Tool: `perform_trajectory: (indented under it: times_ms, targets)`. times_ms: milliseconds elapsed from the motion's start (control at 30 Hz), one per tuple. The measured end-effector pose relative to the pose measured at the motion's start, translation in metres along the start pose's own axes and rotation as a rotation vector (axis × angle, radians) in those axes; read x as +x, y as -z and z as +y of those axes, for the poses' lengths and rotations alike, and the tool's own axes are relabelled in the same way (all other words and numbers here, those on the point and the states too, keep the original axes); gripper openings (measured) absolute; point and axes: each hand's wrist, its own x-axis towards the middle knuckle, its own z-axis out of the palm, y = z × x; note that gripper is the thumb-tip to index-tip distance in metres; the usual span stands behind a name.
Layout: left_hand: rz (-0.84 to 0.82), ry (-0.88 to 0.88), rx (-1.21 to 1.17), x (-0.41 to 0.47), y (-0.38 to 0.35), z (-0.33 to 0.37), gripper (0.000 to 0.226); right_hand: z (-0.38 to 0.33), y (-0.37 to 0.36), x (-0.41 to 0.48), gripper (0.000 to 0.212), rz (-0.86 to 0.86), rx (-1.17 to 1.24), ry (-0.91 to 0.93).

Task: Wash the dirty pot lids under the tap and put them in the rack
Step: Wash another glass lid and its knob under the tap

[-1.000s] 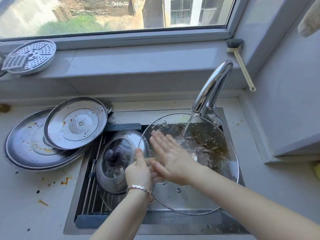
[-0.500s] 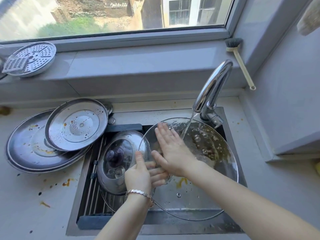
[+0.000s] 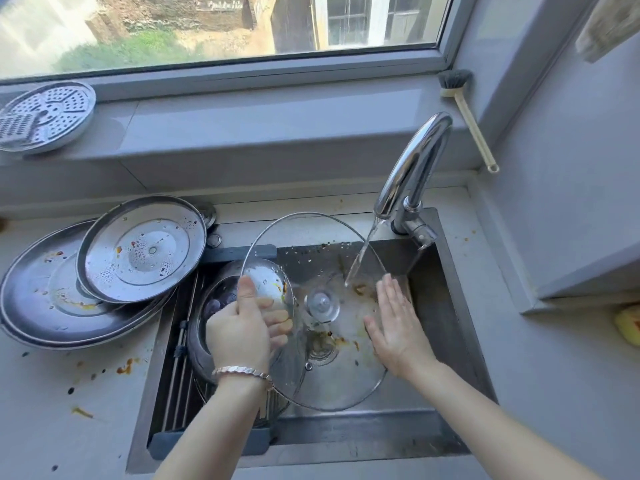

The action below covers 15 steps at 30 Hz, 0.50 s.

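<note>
A large glass lid with a clear knob is held over the sink, smeared with brown and yellow food. My left hand grips its left rim, thumb on top and fingers seen through the glass. With straight fingers my right hand lies flat against the lid's right side. Water runs from the chrome tap onto the glass beside my right fingers. A second glass lid with a steel rim stands in the rack on the sink's left side. Two dirty steel lids are stacked on the counter at left.
A perforated steamer plate lies on the window ledge at left. A dish brush leans in the ledge's right corner. Sauce spots dot the counter left of the sink. A yellow sponge shows at the right edge.
The glass lid has been turned and tilted so its knob now shows. My right hand moved from the lid's middle to its right side. My left hand shifted higher on the left rim.
</note>
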Motion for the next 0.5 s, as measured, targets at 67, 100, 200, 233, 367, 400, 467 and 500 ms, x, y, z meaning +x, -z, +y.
perform_trajectory:
  times_ms: [67,100,200,233,367,400,467,500]
  targets:
    - [0.012,-0.069,0.019,0.002,0.002,0.005,0.05,0.011,-0.008,-0.011,0.068,-0.051,0.011,-0.112]
    - [0.017,-0.092,0.033,0.004,0.003,0.007,0.05,0.013,-0.009,-0.014,0.063,-0.049,0.027,-0.171]
    - [0.029,-0.101,0.051,0.005,0.005,0.007,0.051,-0.001,-0.001,-0.013,0.061,0.048,0.119,-0.209]
    - [0.027,-0.086,0.044,0.003,0.003,0.006,0.051,-0.012,0.003,-0.01,0.061,0.065,0.145,-0.158]
    - [-0.031,-0.005,0.044,-0.009,-0.003,-0.006,0.057,-0.055,0.018,0.021,0.072,0.137,0.166,-0.013]
    - [-0.048,0.014,0.052,-0.014,-0.005,-0.008,0.057,-0.064,0.024,0.03,0.076,0.172,0.162,0.004]
    - [-0.092,0.069,0.054,-0.022,-0.011,-0.012,0.057,-0.083,0.037,0.043,0.079,0.189,0.153,0.109]
    - [-0.103,0.098,0.051,-0.024,-0.014,-0.014,0.058,-0.094,0.042,0.045,0.077,0.176,0.137,0.181]
